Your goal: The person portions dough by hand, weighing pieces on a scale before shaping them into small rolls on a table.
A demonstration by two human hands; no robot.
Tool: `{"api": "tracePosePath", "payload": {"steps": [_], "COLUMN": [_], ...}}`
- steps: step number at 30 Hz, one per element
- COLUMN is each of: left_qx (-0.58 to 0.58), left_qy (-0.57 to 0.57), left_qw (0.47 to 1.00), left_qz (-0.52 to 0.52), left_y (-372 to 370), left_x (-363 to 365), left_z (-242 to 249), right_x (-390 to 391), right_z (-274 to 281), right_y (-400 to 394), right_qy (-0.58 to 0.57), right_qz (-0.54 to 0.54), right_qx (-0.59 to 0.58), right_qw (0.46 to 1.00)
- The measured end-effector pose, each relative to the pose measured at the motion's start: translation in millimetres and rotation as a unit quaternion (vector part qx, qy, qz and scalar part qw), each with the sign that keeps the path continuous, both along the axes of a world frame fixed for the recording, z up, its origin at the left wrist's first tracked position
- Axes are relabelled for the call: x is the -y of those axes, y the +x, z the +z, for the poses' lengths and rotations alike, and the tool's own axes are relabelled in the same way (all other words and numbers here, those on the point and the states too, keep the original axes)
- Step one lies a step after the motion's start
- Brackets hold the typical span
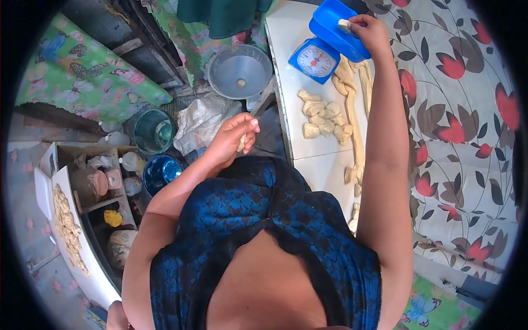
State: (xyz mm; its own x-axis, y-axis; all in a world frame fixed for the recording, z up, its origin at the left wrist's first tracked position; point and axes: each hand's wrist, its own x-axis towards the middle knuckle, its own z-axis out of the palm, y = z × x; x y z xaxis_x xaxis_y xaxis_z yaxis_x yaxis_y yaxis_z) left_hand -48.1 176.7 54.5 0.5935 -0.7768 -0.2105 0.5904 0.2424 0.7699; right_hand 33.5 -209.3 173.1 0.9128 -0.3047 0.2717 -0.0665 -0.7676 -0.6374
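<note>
My right hand pinches a small piece of dough at the blue plastic tray of a kitchen scale. The scale's round white dial faces up towards me. My left hand is in front of my body, fingers curled round another bit of dough, mostly hidden by them. Cut dough lumps lie in a cluster on the white tiled table. Beside them runs a long rope of dough, partly behind my right arm.
A grey basin, a green bucket and a dark blue bucket stand left of the table. A white board with many small dough pieces is at far left, by a cluttered shelf. Part of another person shows at lower left.
</note>
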Motion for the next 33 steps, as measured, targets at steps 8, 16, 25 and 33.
{"api": "tracePosePath", "payload": {"steps": [8, 16, 25, 33], "left_qx": [-0.004, -0.002, 0.012, 0.012], "left_qy": [0.005, 0.009, 0.028, 0.025], "left_qw": [1.0, 0.999, 0.998, 0.999], "left_qz": [-0.015, -0.038, -0.047, -0.045], "left_y": [0.5, 2.0, 3.1, 2.3], "left_x": [5.3, 13.4, 15.9, 15.3], "left_z": [-2.2, 1.6, 3.2, 2.2], "right_x": [-46.6, -70.3, -59.1, -36.9], "right_z": [45.6, 70.8, 59.2, 40.4], "right_y": [-36.1, -61.5, -59.2, -32.1], "right_qy": [0.021, 0.026, 0.034, 0.009], "right_qz": [-0.051, -0.052, -0.036, 0.016], "right_qx": [0.025, 0.053, 0.029, -0.03], "right_qw": [0.998, 0.997, 0.998, 0.999]}}
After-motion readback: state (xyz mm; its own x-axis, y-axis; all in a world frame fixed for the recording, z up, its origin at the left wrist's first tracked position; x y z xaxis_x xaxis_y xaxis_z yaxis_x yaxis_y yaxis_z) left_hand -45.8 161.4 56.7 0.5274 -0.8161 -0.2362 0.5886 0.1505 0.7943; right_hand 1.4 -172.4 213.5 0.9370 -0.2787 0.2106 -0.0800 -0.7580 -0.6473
